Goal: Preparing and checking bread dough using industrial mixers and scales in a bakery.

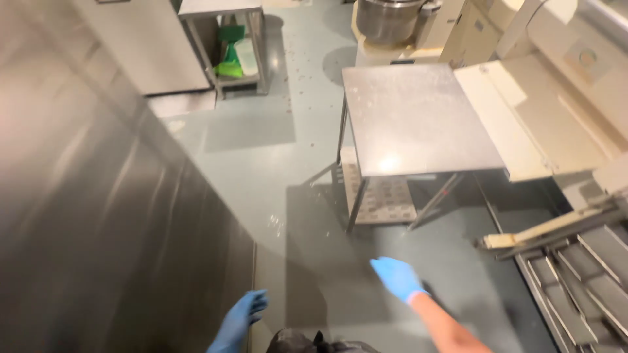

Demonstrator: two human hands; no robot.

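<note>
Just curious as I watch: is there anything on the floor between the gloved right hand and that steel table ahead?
Nothing visible does. The right hand hangs empty over bare grey floor, and the stretch up to the steel table shows only small specks. The left hand is near the steel wall.

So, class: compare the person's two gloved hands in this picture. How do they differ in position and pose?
The left hand hangs low at the bottom edge, beside the steel panel, fingers pointing up; the right hand is higher and further out over the grey floor, nearer the steel table. The right hand shows a bare forearm; the left hand's arm is out of view. Both wear blue gloves, hold nothing and are open.
</note>
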